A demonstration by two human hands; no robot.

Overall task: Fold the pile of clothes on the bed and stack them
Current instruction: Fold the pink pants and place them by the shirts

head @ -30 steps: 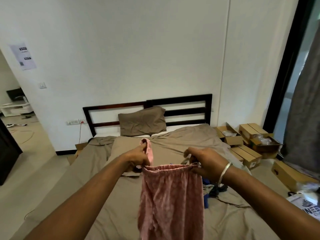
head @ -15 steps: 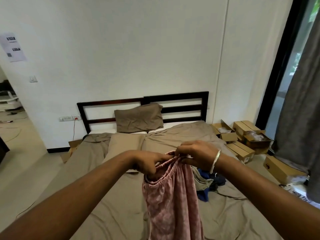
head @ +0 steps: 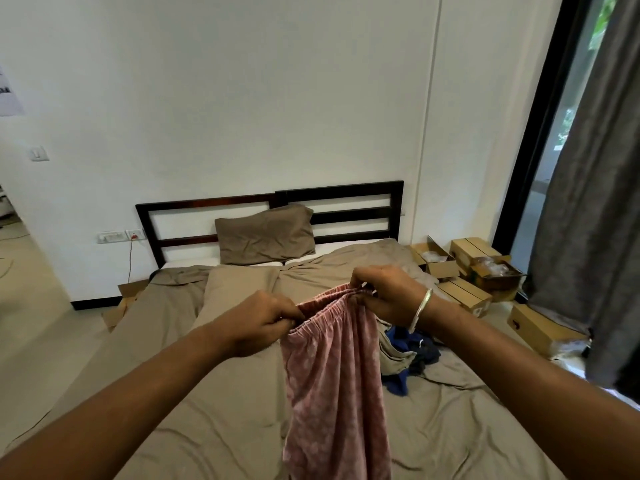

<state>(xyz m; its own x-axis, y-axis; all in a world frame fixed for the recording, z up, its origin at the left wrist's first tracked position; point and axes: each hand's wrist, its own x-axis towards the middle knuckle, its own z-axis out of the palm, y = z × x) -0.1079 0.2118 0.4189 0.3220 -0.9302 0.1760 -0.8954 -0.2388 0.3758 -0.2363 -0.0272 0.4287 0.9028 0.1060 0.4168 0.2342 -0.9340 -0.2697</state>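
A person's left hand [head: 263, 323] and right hand [head: 388, 292] pinch the gathered waistband of pink trousers [head: 336, 382], hands a little apart, the garment hanging above the bed [head: 207, 410]; remaining clothes [head: 405, 355] lie heaped just behind.

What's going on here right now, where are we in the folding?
A person is holding up pink pants over the bed, the left hand and right hand each pinching the elastic waistband while the legs hang down. Nothing about this piece is folded yet. A small pile of clothes, blue and grey, lies crumpled on the bed under the right arm. No folded stack is in view.
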